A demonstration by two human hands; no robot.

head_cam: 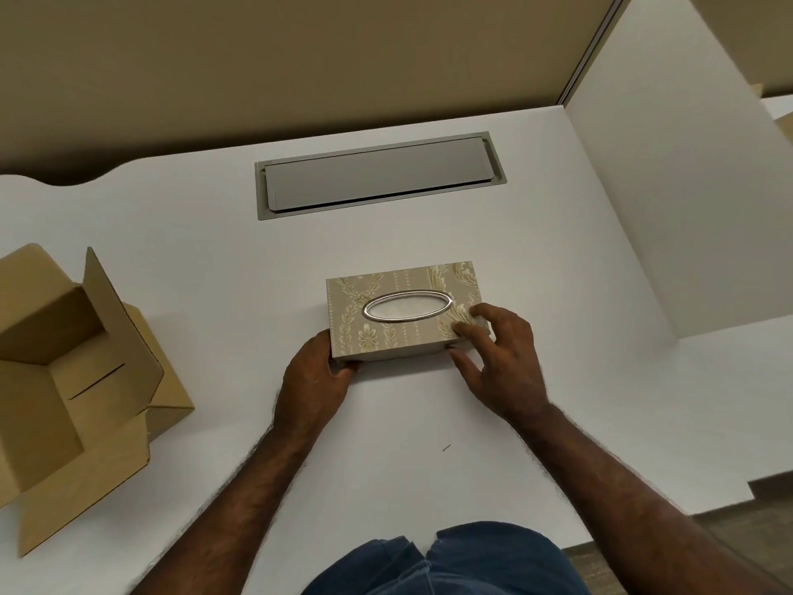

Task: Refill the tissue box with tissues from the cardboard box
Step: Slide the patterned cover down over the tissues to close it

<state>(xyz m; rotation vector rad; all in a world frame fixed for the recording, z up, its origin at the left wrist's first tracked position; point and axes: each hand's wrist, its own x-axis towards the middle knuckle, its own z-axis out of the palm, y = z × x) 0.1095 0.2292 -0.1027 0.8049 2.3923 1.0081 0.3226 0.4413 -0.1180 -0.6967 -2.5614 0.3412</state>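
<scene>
1. Starting nearest the camera: blue denim fabric (pixel 446 560) is seen at the bottom edge, with two bare forearms reaching forward over the white tabletop (pixel 214 234).
2. A small dark speck (pixel 446 447) is noted on the tabletop between the forearms, nearer the right one.
3. The left hand (pixel 315 375) is closed around the near-left corner of the tissue box (pixel 403 311); its thumb is pressed against the near side wall, and the other fingers are hidden behind the corner.
4. The right hand (pixel 500 358) is clamped on the near-right corner of the same box, fingertips laid on the top face and thumb set against the lower near edge.
5. The tissue box is found near the middle of the tabletop, resting flat with its top upward. A beige floral covering is seen, with an oval silver-rimmed opening (pixel 408 306) in the top; pale material shows through the oval, though what it is cannot be told.
6. The cardboard box (pixel 64 380) is placed at the left edge, well apart from the tissue box, flaps spread open. The visible part of its inside shows only bare cardboard.
7. Farther back, a grey rectangular hatch (pixel 379 176) is set flush into the tabletop, lid shut.
8. Beyond it, a tan partition panel (pixel 257 58) is noted, and a white divider (pixel 669 173) is stood at the right.
</scene>
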